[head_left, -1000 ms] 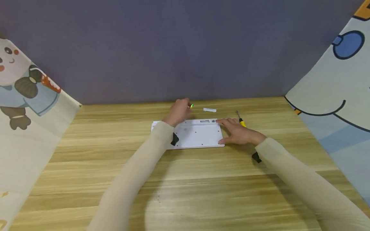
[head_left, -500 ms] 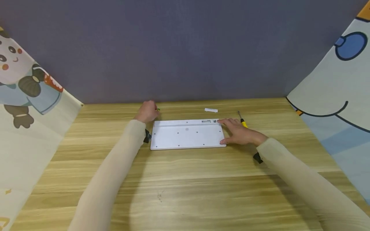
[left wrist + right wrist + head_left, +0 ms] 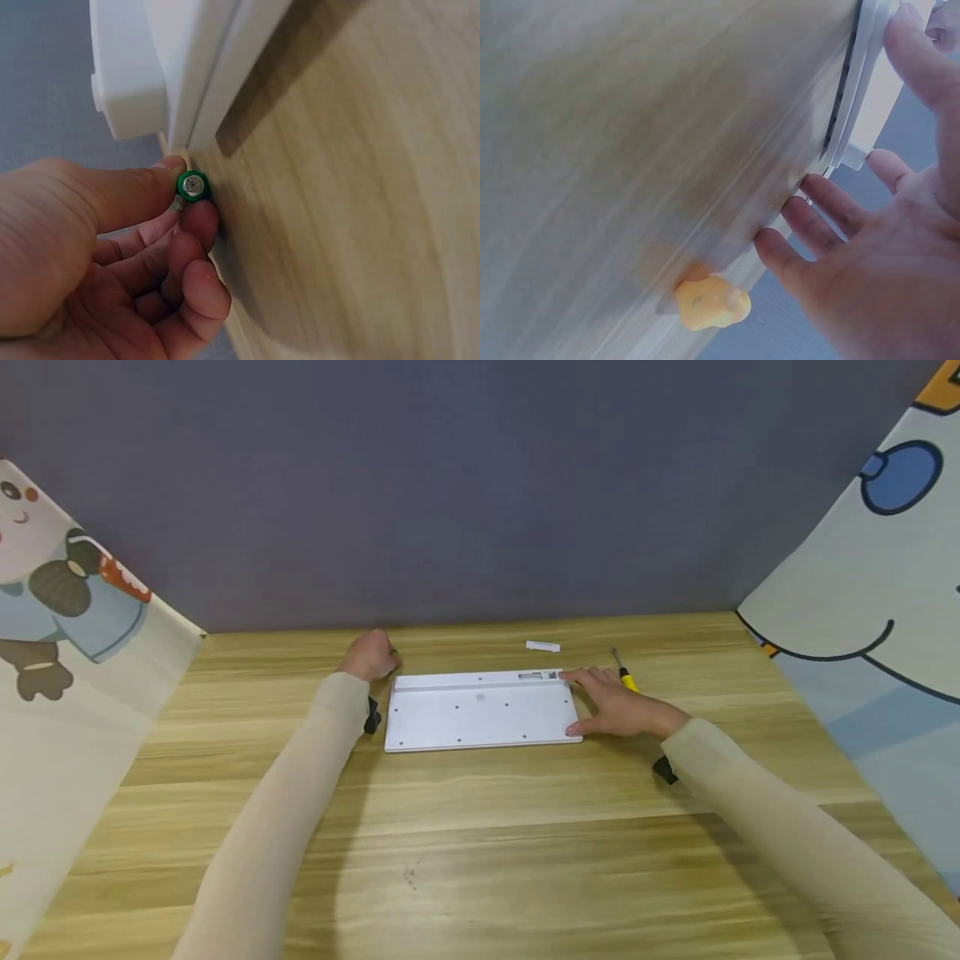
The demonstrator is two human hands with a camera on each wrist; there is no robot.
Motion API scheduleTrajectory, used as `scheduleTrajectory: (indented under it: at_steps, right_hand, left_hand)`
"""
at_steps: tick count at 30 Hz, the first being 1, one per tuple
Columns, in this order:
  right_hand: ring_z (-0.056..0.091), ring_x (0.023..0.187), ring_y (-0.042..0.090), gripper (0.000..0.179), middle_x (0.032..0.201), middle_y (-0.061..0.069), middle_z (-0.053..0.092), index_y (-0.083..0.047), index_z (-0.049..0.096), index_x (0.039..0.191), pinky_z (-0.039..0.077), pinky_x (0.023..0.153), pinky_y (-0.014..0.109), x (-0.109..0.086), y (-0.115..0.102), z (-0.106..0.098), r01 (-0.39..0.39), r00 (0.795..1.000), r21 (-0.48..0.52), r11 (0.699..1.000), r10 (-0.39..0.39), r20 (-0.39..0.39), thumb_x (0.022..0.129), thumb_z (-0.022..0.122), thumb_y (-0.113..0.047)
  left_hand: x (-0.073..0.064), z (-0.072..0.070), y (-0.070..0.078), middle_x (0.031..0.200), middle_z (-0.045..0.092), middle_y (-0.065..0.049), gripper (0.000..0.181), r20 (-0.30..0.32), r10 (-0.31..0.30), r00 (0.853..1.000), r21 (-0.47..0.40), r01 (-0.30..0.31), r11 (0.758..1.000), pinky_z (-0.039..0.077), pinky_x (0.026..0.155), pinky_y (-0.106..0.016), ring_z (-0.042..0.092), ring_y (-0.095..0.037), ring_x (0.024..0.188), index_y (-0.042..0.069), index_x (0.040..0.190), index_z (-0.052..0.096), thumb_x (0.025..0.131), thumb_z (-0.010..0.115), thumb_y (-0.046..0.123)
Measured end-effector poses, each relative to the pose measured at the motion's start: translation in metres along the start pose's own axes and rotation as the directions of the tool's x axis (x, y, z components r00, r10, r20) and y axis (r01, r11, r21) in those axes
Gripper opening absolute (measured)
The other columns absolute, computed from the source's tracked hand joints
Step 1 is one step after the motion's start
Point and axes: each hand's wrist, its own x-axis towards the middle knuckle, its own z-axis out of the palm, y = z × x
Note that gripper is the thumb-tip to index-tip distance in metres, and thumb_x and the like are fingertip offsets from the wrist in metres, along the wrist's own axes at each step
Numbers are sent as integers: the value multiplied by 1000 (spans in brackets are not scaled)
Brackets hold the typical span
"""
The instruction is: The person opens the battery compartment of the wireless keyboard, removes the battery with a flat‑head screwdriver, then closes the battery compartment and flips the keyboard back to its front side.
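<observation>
A white keyboard lies underside up on the wooden table, small screw holes dotted over its back. Near its far right corner, a small battery compartment is uncovered. My left hand is beyond the keyboard's far left corner. Between thumb and index finger it pinches a green battery, whose metal end shows in the left wrist view. At the keyboard's right end rests my right hand, fingers spread, with thumb and index fingertip touching the edge.
A small white battery cover lies behind the keyboard. Just beyond my right hand is a screwdriver with a yellow and black handle. A grey panel rises along the table's back edge, with printed cloths at both sides.
My left hand has moved left from above the keyboard's far edge to beyond its left corner, still holding the battery. My right hand has stayed at the right end.
</observation>
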Motion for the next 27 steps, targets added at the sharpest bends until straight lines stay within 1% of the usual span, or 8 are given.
scheduleTrajectory:
  at_steps: [5,12,14,16,18,21,25,27]
  right_hand:
    - [22,128,42,87,144,22,27,-9,25,147,22,101,60,1,1,0,-3,1000,-3,1000,3,3,81,73,-41]
    - [22,129,40,88,145,21,27,-11,25,147,22,102,58,0,2,0,-19,1000,6,1000,19,11,80,74,-40]
    - [22,128,41,89,145,22,27,-10,25,147,22,101,59,0,2,0,-13,1000,4,1000,13,10,80,74,-40]
    - [22,128,41,89,145,22,27,-10,25,147,22,101,59,1,1,0,-14,1000,4,1000,14,11,80,75,-40]
    - [22,128,41,89,145,22,27,-10,25,147,22,101,60,1,0,1,-12,1000,9,1000,12,12,80,75,-40]
    - [21,129,40,89,145,21,26,-11,24,148,22,102,59,1,0,1,-22,1000,15,1000,22,18,81,74,-40]
    - [21,130,39,89,145,20,26,-12,23,149,22,102,59,0,1,1,-26,999,11,1000,26,18,81,73,-41]
    - [21,129,39,90,145,20,26,-13,22,150,22,102,59,-1,2,1,-27,999,7,1000,27,19,81,72,-42]
  left_hand:
    - [-1,1,2,76,56,-10,24,-3,0,1000,3,0,1000,46,73,-41,50,-25,74,1,74,57,90,64,18]
    - [-5,0,5,62,49,-5,35,14,-10,1000,-23,10,1000,45,64,-38,49,-22,62,5,64,53,92,62,23]
    - [-7,0,5,68,53,-8,31,13,-23,1000,-38,24,999,47,69,-40,53,-25,68,1,73,56,93,61,24]
    - [-10,-1,5,83,58,-15,28,10,-29,1000,-62,29,998,48,77,-44,57,-31,81,-5,92,56,94,57,23]
    - [-13,-3,4,101,58,-20,34,6,-27,1000,-87,28,996,46,85,-48,56,-36,95,-7,112,50,96,53,22]
    - [-19,-7,2,111,55,-23,41,1,8,1000,-110,-8,994,43,88,-50,54,-38,102,-6,127,41,97,48,21]
    - [-29,-12,-1,106,56,-19,42,17,97,995,-137,-94,986,45,84,-48,55,-32,96,-4,128,43,97,50,24]
    - [-35,-14,-2,111,55,-17,44,51,157,986,-136,-149,979,44,85,-47,53,-30,100,-3,127,46,97,53,27]
